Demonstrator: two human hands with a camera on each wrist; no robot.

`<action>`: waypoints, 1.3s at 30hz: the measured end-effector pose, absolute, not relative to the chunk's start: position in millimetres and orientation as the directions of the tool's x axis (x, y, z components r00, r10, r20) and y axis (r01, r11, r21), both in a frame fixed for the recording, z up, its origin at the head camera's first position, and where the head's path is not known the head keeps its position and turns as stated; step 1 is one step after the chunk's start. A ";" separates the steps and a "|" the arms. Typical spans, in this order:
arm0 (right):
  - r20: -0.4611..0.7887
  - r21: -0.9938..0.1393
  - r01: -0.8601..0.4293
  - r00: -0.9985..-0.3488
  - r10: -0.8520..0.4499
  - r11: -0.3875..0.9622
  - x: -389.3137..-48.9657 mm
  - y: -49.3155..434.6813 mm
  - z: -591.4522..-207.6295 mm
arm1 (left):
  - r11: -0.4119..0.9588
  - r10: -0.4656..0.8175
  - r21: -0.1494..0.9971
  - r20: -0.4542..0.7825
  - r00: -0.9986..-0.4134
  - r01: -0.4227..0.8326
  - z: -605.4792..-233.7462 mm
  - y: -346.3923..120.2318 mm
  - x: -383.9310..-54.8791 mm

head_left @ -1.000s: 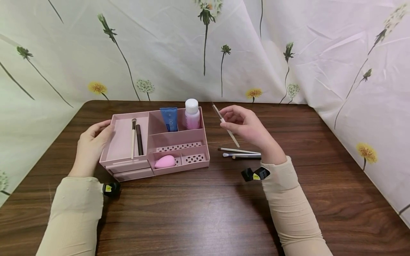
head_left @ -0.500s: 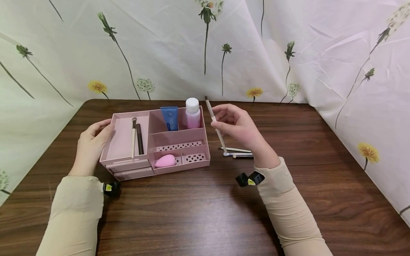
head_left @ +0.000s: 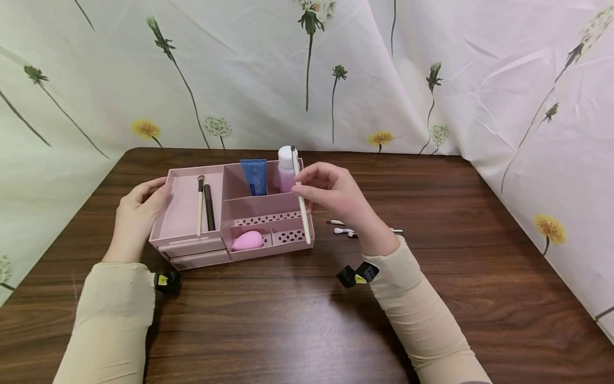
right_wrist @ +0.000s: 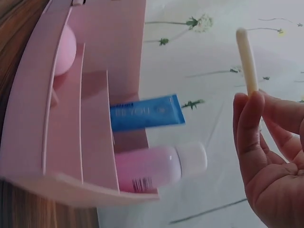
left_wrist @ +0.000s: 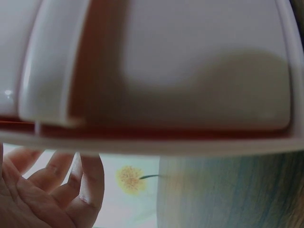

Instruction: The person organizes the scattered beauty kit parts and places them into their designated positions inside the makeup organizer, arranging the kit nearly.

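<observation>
My right hand (head_left: 331,189) pinches a pale-handled makeup brush (head_left: 303,213) between thumb and fingertips, bristle end up. In the head view the brush overlaps the right side of the pink organizer (head_left: 192,244); the right wrist view shows its handle end (right_wrist: 247,59) beyond the fingertips. My left hand (head_left: 139,216) rests against the organizer's left side, its fingers (left_wrist: 90,185) loosely bent. On the left tray lie a makeup brush (head_left: 199,208) and a dark, slim tube (head_left: 209,208). A blue tube (head_left: 254,177) and a white-capped pink bottle (right_wrist: 152,166) stand in the rear compartments.
A pink makeup sponge (head_left: 247,241) sits in the front compartment. Right of the organizer, several brushes (head_left: 341,231) lie on the wooden table (head_left: 268,320), partly hidden by my right wrist. A flower-print cloth (head_left: 259,80) hangs behind the table.
My right hand has carried the brush leftward, from above the loose brushes to the organizer's right edge, and the brush stands more upright. The left hand and organizer keep their place.
</observation>
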State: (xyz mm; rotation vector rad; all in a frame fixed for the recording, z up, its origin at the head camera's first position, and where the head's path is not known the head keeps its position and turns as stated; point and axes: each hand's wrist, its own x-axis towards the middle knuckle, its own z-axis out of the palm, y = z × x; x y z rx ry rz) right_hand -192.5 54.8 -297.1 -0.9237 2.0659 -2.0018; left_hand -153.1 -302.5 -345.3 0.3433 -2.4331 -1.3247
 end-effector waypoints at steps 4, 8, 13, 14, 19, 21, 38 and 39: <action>0.319 -0.942 -0.327 -0.790 -0.524 -0.080 -191.1 41.5 -292.5 | 0.538 -0.369 0.842 0.193 -0.909 -0.040 -344.8 -303.2 -152.3; 0.267 -0.959 -0.279 -0.807 -0.527 -0.059 -192.2 28.1 -289.6 | 0.533 -0.371 0.845 0.187 -0.910 -0.044 -344.9 -303.4 -152.6; 0.193 -0.979 -0.194 -0.823 -0.535 -0.055 -198.3 12.4 -292.4 | 0.526 -0.371 0.849 0.180 -0.911 -0.047 -345.7 -303.0 -153.8; 0.188 -0.981 -0.186 -0.823 -0.536 -0.059 -199.4 9.5 -293.5 | 0.525 -0.371 0.849 0.179 -0.911 -0.047 -345.7 -302.9 -154.0; 0.159 -0.987 -0.138 -0.820 -0.549 -0.080 -205.1 -6.6 -300.6 | 0.526 -0.370 0.849 0.178 -0.912 -0.047 -345.8 -303.3 -154.5; 0.144 -0.990 -0.116 -0.820 -0.554 -0.085 -206.8 -13.7 -302.1 | 0.527 -0.370 0.848 0.180 -0.911 -0.047 -345.8 -303.7 -154.1; 0.069 -0.996 -0.087 -0.810 -0.583 0.003 -219.0 -72.1 -294.8 | 0.529 -0.377 0.847 0.181 -0.908 -0.050 -346.2 -303.9 -153.5; 0.072 -0.995 -0.098 -0.808 -0.585 0.012 -219.6 -75.6 -294.9 | 0.529 -0.378 0.847 0.179 -0.908 -0.053 -346.2 -304.0 -153.4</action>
